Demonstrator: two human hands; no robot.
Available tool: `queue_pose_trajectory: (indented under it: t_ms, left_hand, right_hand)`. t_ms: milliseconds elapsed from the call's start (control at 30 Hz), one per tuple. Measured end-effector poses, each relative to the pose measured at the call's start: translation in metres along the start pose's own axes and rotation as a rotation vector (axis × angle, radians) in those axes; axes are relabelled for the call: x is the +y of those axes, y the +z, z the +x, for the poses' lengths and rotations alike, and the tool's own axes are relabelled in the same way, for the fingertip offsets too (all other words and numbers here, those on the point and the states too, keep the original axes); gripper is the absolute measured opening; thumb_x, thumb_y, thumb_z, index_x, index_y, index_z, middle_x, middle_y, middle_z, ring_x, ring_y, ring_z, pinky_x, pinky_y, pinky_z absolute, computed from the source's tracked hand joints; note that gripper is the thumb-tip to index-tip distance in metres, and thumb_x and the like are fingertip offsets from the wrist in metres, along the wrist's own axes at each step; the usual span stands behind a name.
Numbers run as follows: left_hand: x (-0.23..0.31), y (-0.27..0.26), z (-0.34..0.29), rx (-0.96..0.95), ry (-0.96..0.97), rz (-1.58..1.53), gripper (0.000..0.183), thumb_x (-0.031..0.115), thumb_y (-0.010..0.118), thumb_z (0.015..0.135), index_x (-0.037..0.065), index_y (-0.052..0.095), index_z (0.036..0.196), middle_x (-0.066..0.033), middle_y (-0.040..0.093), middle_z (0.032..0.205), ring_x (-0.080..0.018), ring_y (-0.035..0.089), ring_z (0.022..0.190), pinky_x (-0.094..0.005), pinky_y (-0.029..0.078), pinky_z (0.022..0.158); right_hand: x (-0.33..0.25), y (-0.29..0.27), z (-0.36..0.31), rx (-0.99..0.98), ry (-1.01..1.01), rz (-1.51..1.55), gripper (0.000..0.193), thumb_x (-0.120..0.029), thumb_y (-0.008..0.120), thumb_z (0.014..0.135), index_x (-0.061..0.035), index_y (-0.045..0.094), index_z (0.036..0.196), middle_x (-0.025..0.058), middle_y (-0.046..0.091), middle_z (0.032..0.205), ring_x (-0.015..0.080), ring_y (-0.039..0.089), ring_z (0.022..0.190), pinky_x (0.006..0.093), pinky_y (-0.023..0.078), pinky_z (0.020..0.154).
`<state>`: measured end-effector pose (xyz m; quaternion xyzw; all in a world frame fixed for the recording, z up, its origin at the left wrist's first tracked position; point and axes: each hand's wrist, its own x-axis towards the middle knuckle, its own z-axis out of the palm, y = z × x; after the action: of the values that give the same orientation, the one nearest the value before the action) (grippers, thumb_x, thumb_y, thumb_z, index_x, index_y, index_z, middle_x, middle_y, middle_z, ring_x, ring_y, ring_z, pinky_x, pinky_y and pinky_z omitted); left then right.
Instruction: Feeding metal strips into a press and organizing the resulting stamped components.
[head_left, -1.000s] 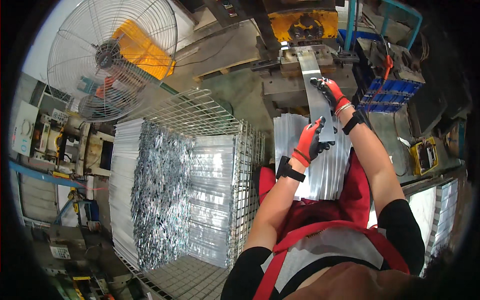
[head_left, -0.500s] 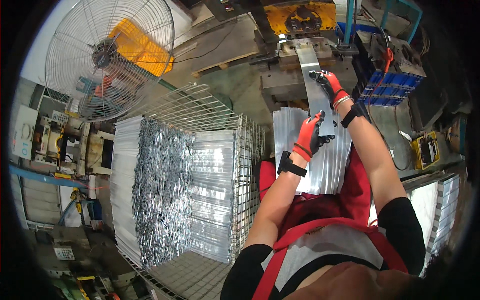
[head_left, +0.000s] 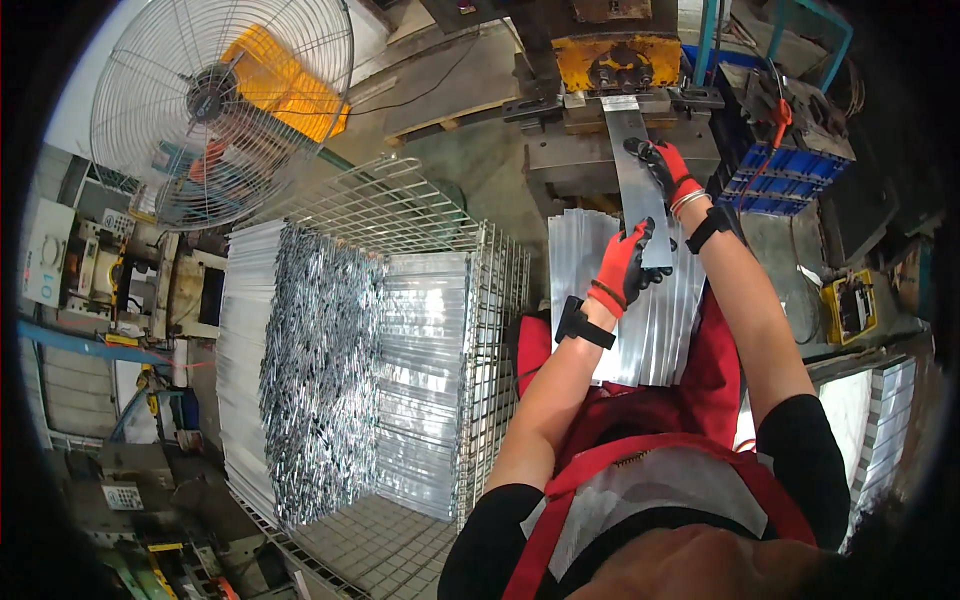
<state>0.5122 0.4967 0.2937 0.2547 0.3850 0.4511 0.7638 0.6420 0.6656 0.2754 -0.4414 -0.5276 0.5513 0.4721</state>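
Note:
A long flat metal strip (head_left: 632,195) reaches away from me, its far end in the die under the yellow head of a press (head_left: 570,62). My right hand (head_left: 668,172), in a red and black glove, grips the strip's right edge about midway. My left hand (head_left: 628,268), gloved alike, is closed on its near end. Beneath the held strip, a fanned stack of similar metal strips (head_left: 580,275) lies over my lap, on a red apron (head_left: 712,355).
On my left stands a wire cage (head_left: 487,300) packed with metal strips (head_left: 425,345). A large caged fan (head_left: 215,95) is at the far left. Blue crates (head_left: 785,180) and a yellow tray (head_left: 850,305) stand on the right. A wooden pallet (head_left: 440,100) lies beyond the cage.
The yellow press head has come down over the strip's far end. Both hands keep their hold with almost no movement. The view has shifted slightly.

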Motion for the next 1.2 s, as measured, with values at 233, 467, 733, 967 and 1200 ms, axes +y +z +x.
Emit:
queue_pose_trajectory:
  t_ms: [233,467,733,967,1200]
  left_hand:
    - [0.005,-0.004,-0.016,-0.217,0.064,-0.093,0.036,0.04,0.053,0.092,0.006,0.06,0.098,-0.0079,0.066,0.081,-0.016,0.062,0.054,-0.0242,0.042,0.041]
    - [0.039,-0.031,-0.091,0.112,0.158,1.257,0.027,0.037,0.06,0.085,0.01,0.061,0.086,-0.0091,0.062,0.07,-0.0231,0.061,0.06,-0.0363,0.045,0.054]
    - [0.078,-0.018,-0.093,0.492,0.966,1.479,0.057,0.033,0.066,0.079,0.011,0.047,0.128,-0.0143,0.058,0.093,-0.0304,0.059,0.08,-0.0388,0.047,0.073]
    - [-0.011,-0.063,-0.027,-0.192,-0.038,-0.04,0.054,0.044,0.051,0.092,0.013,0.04,0.135,-0.0118,0.05,0.128,-0.0262,0.065,0.076,-0.0407,0.054,0.066]
    - [0.003,-0.003,-0.021,-0.379,-0.166,-0.151,0.05,0.051,0.045,0.093,0.008,0.053,0.117,-0.011,0.065,0.085,-0.0179,0.063,0.058,-0.0198,0.04,0.039]
  right_hand:
    - [0.009,-0.008,0.001,-0.036,-0.096,0.199,0.026,-0.027,0.066,0.083,-0.0039,0.067,0.096,-0.0032,0.063,0.085,0.0069,0.054,0.078,0.0236,0.044,0.07]
    - [-0.1,0.005,-0.122,0.3,-0.938,-1.399,0.046,-0.029,0.072,0.072,-0.0105,0.06,0.112,0.006,0.06,0.108,0.0251,0.054,0.108,0.0414,0.037,0.095]
    - [-0.088,-0.025,-0.138,-0.268,-0.669,-1.293,0.024,-0.018,0.068,0.07,-0.0132,0.06,0.092,0.0069,0.059,0.087,0.0256,0.058,0.085,0.0387,0.044,0.081]
    - [-0.064,-0.008,-0.089,0.047,-0.036,-0.197,0.028,-0.022,0.07,0.08,-0.0055,0.051,0.069,-0.006,0.042,0.06,0.005,0.035,0.054,0.0257,0.03,0.047]
    - [-0.031,0.002,-0.038,0.084,-0.071,-0.086,0.026,-0.021,0.067,0.079,-0.0105,0.051,0.062,-0.0074,0.046,0.061,0.0046,0.039,0.056,0.0261,0.034,0.05]
